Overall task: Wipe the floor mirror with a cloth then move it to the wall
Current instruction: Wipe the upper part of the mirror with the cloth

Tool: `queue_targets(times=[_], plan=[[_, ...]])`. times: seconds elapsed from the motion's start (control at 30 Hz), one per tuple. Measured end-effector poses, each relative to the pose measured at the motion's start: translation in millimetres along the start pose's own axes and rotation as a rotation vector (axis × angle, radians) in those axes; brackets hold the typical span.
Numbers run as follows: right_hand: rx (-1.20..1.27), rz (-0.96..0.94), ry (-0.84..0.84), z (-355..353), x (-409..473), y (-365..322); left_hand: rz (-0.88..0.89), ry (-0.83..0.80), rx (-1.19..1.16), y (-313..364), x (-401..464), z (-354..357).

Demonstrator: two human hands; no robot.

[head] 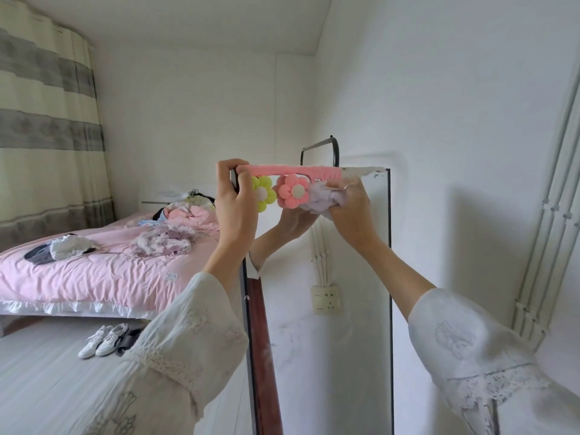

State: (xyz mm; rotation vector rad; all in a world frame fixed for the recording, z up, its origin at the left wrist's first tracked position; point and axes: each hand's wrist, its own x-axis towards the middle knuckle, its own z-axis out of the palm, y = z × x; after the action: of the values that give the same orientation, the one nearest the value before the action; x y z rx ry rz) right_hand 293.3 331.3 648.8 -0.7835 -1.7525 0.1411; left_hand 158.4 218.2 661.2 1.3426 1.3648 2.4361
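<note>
The tall floor mirror (329, 324) stands right in front of me, thin dark frame, its glass reflecting a white wall and a socket. A pink fuzzy strip (288, 171) covers its top edge, with a yellow plush flower (262, 193) and a pink plush flower (290, 191) below it. My left hand (233, 202) grips the mirror's top left corner. My right hand (348, 205) presses a bunched pale lilac cloth (323, 200) against the glass near the top, just right of the pink flower.
A bed with a pink cover (103, 271) and loose clothes lies to the left. White sneakers (105, 339) sit on the floor beside it. A black metal stand (320, 149) rises behind the mirror. The white wall (455, 152) with pipes is on the right. Striped curtains (47, 120) hang far left.
</note>
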Motion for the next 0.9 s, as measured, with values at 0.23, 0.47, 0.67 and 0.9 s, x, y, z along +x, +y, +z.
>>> queue_targets(times=[0.23,0.47,0.67,0.9], plan=[[-0.046,0.062,-0.571,5.9,-90.8,30.2,0.019,0.042,0.030,-5.5,3.3,-0.9],[-0.083,0.071,-0.137,-44.6,-3.2,15.2,0.054,0.079,0.096,-7.4,-1.9,2.8],[-0.063,0.028,0.093,-27.6,44.2,20.6,0.055,0.079,0.123,-9.9,1.6,3.8],[-0.101,0.059,-0.020,-1.0,-9.7,53.8,0.059,0.134,0.203,-8.7,3.1,7.1]])
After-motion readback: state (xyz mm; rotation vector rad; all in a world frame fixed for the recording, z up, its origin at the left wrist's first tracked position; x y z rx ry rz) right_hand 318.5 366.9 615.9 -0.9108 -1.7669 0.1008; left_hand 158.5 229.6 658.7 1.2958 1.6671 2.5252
